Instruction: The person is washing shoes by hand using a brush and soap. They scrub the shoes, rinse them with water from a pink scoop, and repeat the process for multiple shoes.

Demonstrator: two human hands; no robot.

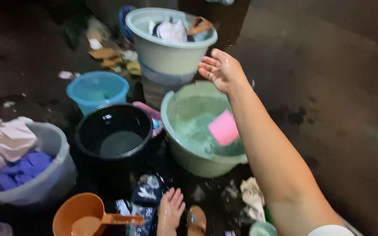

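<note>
My right hand [222, 70] reaches forward with its fingers spread and nothing in it. It hovers over the far rim of a pale green basin [171, 126] that holds water and a pink square piece [224, 127], which floats or leans inside. Just beyond the hand stands a pale green bucket [167, 54] holding white and dark clothes [171, 31]. My left hand is out of view. A bare foot [170, 210] shows at the bottom edge, next to a brown sandal [196, 220].
A black basin [84, 140] with a little water sits left of the green one. Behind it is a blue bucket [98, 89]. A grey basin [55, 175] at left holds pink and purple clothes. An orange dipper [84, 214] lies at the bottom. The floor [329, 109] is dark and wet.
</note>
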